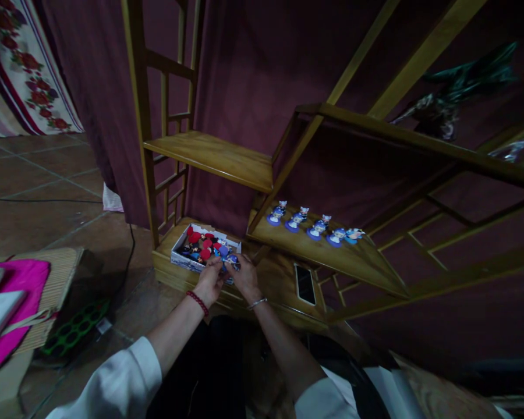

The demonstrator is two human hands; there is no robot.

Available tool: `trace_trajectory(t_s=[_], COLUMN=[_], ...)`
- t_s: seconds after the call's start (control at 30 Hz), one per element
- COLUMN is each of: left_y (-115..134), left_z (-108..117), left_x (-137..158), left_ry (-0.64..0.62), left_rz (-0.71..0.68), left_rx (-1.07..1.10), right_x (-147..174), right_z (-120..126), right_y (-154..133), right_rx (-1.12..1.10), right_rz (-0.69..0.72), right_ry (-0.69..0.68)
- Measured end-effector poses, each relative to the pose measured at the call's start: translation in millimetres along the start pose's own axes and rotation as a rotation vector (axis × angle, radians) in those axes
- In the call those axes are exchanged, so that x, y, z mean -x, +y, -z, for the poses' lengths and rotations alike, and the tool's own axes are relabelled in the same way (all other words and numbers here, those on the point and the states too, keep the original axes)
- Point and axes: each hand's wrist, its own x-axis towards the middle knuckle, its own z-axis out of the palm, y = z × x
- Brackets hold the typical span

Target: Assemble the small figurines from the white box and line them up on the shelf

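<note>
My left hand (210, 280), with a red bead bracelet at the wrist, is closed at the front edge of an open box. My right hand (246, 280), wearing a silver bangle, meets it there, fingers pinched. Between them is a small figurine (232, 260) with blue-purple hair, partly covered by the fingers. The cardboard box (180, 259) on the low shelf contains several more figurines (205, 244) in red, black and blue. On the higher shelf to the right stands a row of figurines on purple bases (316, 229), with small grey-and-black ones behind some of them.
The wooden shelf unit (213, 154) has boards at staggered heights. A phone (305, 284) lies on the low board at right. To my left are a bamboo-topped table (65, 273) with a pink cloth (26, 291) and a green tray (76, 331) on the tiled floor.
</note>
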Motion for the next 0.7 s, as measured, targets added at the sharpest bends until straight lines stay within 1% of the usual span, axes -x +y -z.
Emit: trace_trajectory(t_s=[0.13, 0.47, 0.7], left_y=[-4, -7, -3], left_z=[0, -3, -4], left_x=[-8, -24, -35], left_ry=[-0.007, 0.085, 0.133], left_rz=[0.013, 0.060, 0.040], left_rx=[-0.034, -0.150, -0.202], right_x=[-2, -9, -15], right_z=[-3, -12, -16], right_y=[6, 21, 19], right_rx=[-0.001, 0.011, -0.005], right_rz=[0.012, 0.033, 0.047], right_ry=[-0.011, -0.050, -0.056])
